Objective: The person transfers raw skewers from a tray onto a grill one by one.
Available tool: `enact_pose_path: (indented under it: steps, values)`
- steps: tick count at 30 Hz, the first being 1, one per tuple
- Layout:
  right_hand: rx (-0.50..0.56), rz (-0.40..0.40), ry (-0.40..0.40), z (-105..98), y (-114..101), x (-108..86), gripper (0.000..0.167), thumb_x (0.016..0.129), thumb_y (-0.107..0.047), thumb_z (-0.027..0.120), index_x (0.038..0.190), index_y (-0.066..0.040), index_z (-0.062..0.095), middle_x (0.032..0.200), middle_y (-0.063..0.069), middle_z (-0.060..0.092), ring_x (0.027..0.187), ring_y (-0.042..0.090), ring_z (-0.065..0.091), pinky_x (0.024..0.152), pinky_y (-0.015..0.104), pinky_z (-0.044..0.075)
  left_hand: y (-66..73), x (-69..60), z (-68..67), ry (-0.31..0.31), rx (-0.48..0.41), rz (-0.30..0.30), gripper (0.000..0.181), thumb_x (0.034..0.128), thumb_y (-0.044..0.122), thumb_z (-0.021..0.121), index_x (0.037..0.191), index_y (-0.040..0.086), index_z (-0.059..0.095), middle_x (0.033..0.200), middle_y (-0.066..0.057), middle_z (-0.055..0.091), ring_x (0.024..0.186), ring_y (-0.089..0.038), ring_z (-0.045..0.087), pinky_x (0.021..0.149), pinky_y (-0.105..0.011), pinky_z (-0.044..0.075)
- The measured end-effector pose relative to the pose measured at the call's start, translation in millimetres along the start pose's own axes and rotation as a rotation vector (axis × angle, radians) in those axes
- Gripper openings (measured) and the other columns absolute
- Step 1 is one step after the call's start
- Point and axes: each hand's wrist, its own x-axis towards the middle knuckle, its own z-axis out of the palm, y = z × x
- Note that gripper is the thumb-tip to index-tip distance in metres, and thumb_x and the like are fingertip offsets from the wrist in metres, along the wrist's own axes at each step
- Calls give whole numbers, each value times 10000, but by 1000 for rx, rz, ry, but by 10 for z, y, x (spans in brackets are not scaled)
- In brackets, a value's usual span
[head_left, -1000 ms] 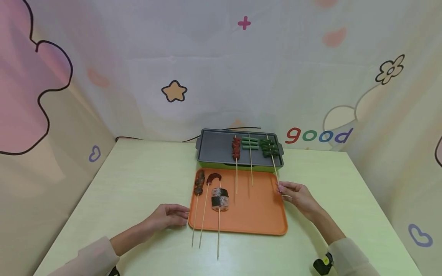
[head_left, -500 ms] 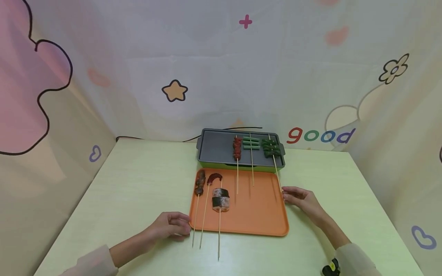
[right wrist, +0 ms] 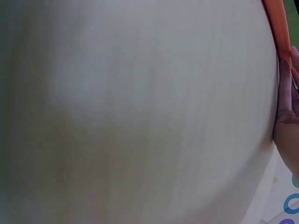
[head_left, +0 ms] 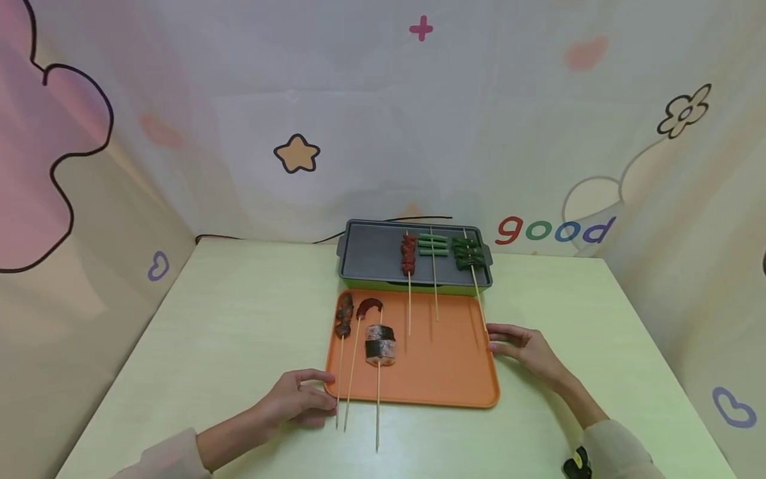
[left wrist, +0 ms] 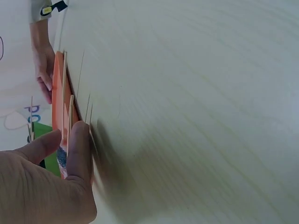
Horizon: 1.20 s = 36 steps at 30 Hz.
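In the head view my left hand [head_left: 299, 399] is at the front left corner of an orange tray [head_left: 443, 379]. Thumb and finger are spread about a skewer stick in the left wrist view, with a gap between them. A brown meat skewer [head_left: 344, 316], a dark red curved-piece skewer [head_left: 369, 307] and a black-and-white banded roll skewer [head_left: 380, 346] lie on the tray, sticks over its front edge. My right hand [head_left: 526, 352] touches the tray's right edge with extended fingers, beside the stick end of a leafy green skewer [head_left: 469, 254]. It partly leaves the right wrist view.
Behind the tray stands a grey-topped green grill [head_left: 371, 249]. It bears a red meat skewer [head_left: 409, 255], a green bean skewer [head_left: 433, 245] and the leafy one, sticks reaching over the tray. A patterned cloth [head_left: 383, 133] encloses the pale table [head_left: 239, 299].
My right hand has let go of the leafy green skewer's stick and moved slightly down to the tray's right edge. My left hand has moved down and right to the tray's front left corner.
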Motion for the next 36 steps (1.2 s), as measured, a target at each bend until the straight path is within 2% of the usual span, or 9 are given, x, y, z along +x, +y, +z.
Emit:
enact_pose_path:
  steps: [7, 12, 22, 27, 31, 36]
  values:
    - [-11, 17, -6, 10, -55, 12, 535, 950, -195, 737, 1405, 38, 580, 1374, 259, 634, 1100, -118, 629, 928, 74, 505, -31, 7, 55, -7, 10, 20, 575, 887, 18, 754, 1397, -71, 504, 914, -57, 796, 846, -179, 766, 760, -383, 658]
    - [15, 9, -24, 14, -76, 13, 531, 953, -171, 729, 1407, 53, 571, 1394, 279, 609, 1121, -108, 625, 936, 70, 496, -29, -5, 40, -5, -2, 17, 553, 900, -13, 729, 1394, -110, 500, 867, -19, 776, 835, -165, 755, 783, -372, 657]
    - [5, 54, -28, 7, -95, 19, 565, 958, -219, 728, 1436, 26, 553, 1425, 242, 602, 1200, -31, 630, 949, 62, 478, -67, -27, -40, -39, -108, -4, 532, 898, -40, 722, 1391, -114, 534, 896, -1, 757, 898, -151, 757, 856, -343, 641]
    - [3, 58, -30, 1, -88, 17, 574, 963, -228, 722, 1445, 28, 542, 1433, 242, 596, 1228, 17, 636, 953, 65, 481, -80, -40, -53, -38, -133, -10, 506, 935, -76, 644, 1419, -128, 506, 925, -33, 750, 938, -177, 760, 869, -327, 636]
    - [8, 56, -27, -1, -84, 3, 580, 963, -228, 722, 1448, 32, 537, 1432, 251, 593, 1201, -16, 639, 948, 67, 487, -98, -75, -75, -47, -146, -6, 513, 945, -80, 623, 1438, -123, 490, 970, -47, 743, 966, -182, 760, 883, -312, 630]
    - [-5, 55, -13, -1, -73, -14, 580, 961, -241, 725, 1442, 28, 544, 1422, 250, 602, 1148, -90, 628, 941, 55, 480, -81, -117, -118, -39, -166, 15, 573, 932, -26, 679, 1465, -95, 477, 1011, -39, 739, 956, -144, 755, 882, -287, 627]
